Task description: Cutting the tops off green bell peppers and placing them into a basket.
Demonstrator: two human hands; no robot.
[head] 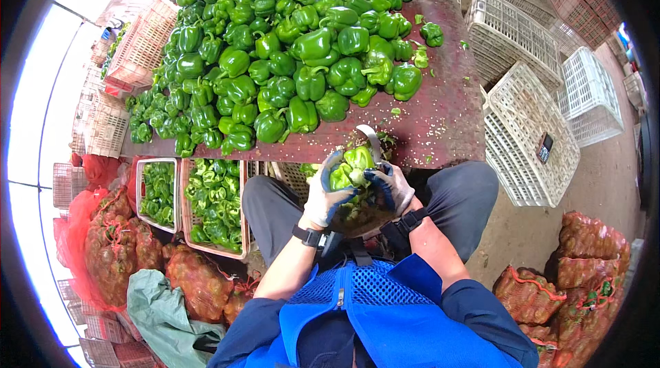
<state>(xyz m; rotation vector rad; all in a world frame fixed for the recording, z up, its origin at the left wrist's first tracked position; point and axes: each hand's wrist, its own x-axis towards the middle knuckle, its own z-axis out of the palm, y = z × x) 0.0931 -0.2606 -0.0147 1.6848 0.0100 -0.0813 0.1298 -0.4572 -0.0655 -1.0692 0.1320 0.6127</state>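
Note:
My left hand (331,190), in a white and blue work glove, is closed around a cut green bell pepper (359,158) with its pale inside showing. My right hand (390,185), gloved alike, holds a knife with a curved blade (370,140); the blade rises beside the pepper, and the handle is hidden in my fist. Both hands are between my knees, at the near edge of a worn reddish table (448,105). A large heap of whole green bell peppers (314,45) covers much of the tabletop. Pale seeds and green scraps lie scattered near the edge.
Left of my knees stand a crate (242,249) and a white-rimmed crate (175,195) holding green peppers. Filled net sacks (198,283) and a green cloth (160,306) lie lower left. At right are stacked plastic crates (536,130), one bearing a phone (544,147), and more sacks (588,275).

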